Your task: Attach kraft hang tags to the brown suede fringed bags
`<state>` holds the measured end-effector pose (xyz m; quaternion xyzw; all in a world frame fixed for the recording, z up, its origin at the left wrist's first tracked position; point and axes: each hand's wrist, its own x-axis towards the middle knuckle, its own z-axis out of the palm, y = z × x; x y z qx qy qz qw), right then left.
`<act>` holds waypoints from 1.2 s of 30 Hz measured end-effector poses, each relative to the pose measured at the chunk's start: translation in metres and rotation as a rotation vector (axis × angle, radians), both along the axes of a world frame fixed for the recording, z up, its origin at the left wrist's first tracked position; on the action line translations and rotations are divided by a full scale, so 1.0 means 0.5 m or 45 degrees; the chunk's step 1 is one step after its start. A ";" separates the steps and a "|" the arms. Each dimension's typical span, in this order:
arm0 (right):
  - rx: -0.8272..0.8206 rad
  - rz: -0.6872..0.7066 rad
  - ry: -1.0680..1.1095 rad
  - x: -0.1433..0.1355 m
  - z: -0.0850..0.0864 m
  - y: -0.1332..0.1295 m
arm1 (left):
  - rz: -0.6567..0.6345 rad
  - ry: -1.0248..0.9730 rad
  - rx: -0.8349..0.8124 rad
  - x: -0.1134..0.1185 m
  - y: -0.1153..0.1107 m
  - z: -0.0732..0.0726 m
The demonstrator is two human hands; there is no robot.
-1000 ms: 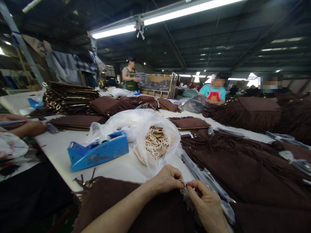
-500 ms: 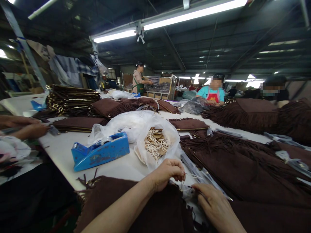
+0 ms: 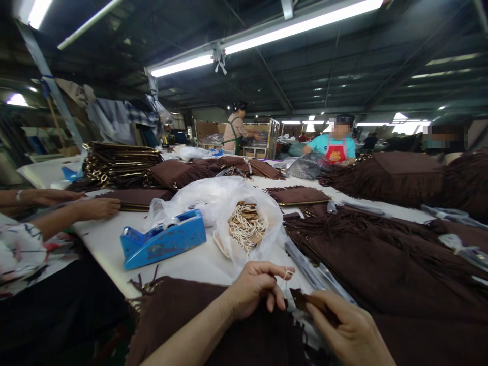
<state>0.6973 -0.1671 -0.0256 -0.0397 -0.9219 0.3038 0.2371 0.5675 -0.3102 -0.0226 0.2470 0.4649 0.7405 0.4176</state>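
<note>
My left hand (image 3: 259, 287) is over the brown fringed bag (image 3: 198, 315) in front of me. A thin white string (image 3: 286, 274) loops round its outstretched index finger, and the other fingers are half curled. Close by on the right, my right hand (image 3: 343, 323) pinches a small dark brown tag (image 3: 301, 300) between thumb and fingers. The string hangs toward the tag, but I cannot tell whether they are joined. Just beyond my hands, an open clear plastic bag (image 3: 272, 216) contains several brown tags with white strings (image 3: 247, 229).
A blue tape dispenser (image 3: 163, 241) stands left of the plastic bag. More brown fringed bags (image 3: 381, 264) spread over the right side. At left, a co-worker's hands (image 3: 95, 208) touch a flat brown bag (image 3: 135, 198). Other people stand across the white table (image 3: 102, 239).
My left index finger has straightened with the string looped on it. The tag in my right hand has come into clearer sight. The co-worker's hands at left have moved right, toward the flat bag.
</note>
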 end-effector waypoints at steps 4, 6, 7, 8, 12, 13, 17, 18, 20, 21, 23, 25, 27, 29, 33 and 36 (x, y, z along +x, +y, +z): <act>-0.025 0.056 0.082 -0.011 0.000 -0.009 | -0.211 0.119 -0.073 0.016 0.010 -0.008; -0.041 0.039 0.071 -0.016 -0.005 -0.011 | -0.240 0.267 -0.059 0.023 0.014 -0.012; -0.048 0.040 0.065 -0.017 -0.008 -0.012 | -0.199 0.392 -0.035 0.025 0.015 -0.011; -0.053 0.051 0.067 -0.018 -0.011 -0.012 | -0.139 0.540 -0.012 0.027 0.016 -0.009; -0.171 0.109 0.092 -0.019 -0.016 -0.010 | 0.002 1.015 -0.043 0.027 0.013 0.015; -0.254 0.111 0.076 -0.018 -0.015 -0.010 | 0.001 1.076 -0.082 0.027 0.012 0.022; -0.925 0.104 0.004 -0.013 0.004 -0.018 | 0.029 1.329 -0.261 0.026 0.013 0.037; -1.149 0.132 -0.012 -0.012 0.011 -0.022 | 0.048 1.380 -0.274 0.026 0.014 0.035; -1.540 0.201 -0.039 -0.012 0.021 -0.029 | 0.120 1.418 -0.270 0.023 0.018 0.025; -1.677 0.203 -0.054 -0.014 0.023 -0.031 | 0.170 1.389 -0.264 0.020 0.019 0.018; -1.830 0.088 -0.080 -0.022 0.018 -0.033 | 0.289 1.220 -0.243 0.012 0.017 0.009; -1.844 -0.170 -0.084 -0.033 0.004 -0.032 | 0.396 0.950 -0.158 0.008 0.008 0.017; -1.719 -0.342 -0.095 -0.042 -0.015 -0.030 | 0.466 0.704 -0.013 0.010 -0.006 0.047; -1.510 -0.382 -0.105 -0.045 -0.031 -0.028 | 0.504 0.641 0.144 0.021 -0.025 0.091; -0.817 -0.360 0.231 -0.028 -0.041 -0.026 | 0.514 1.184 0.146 0.045 -0.085 0.128; -0.175 -0.223 0.623 -0.010 -0.031 -0.041 | 0.761 1.661 -0.262 0.028 -0.153 0.055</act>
